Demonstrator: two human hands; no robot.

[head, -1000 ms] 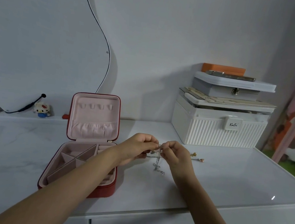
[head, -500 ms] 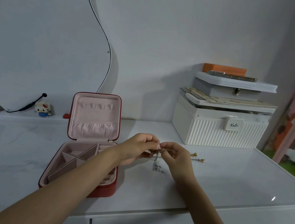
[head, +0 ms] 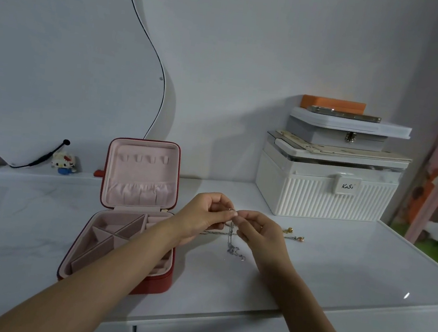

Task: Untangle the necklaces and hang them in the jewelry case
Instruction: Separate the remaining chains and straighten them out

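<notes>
Chain [head: 231, 245] hangs lower than a second ago, tail now touching the table [head: 338, 261]; knot is loosening. My left hand [head: 208, 216] and right hand [head: 258, 231] both pinch its top, fingertips nearly meeting. Case [head: 140, 173] open just left, hooks bare.

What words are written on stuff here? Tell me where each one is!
"KaSi", as best it reads: on the latch of the white ribbed box.
No other writing can be read; the strip on that box has marks too small to tell.
</notes>
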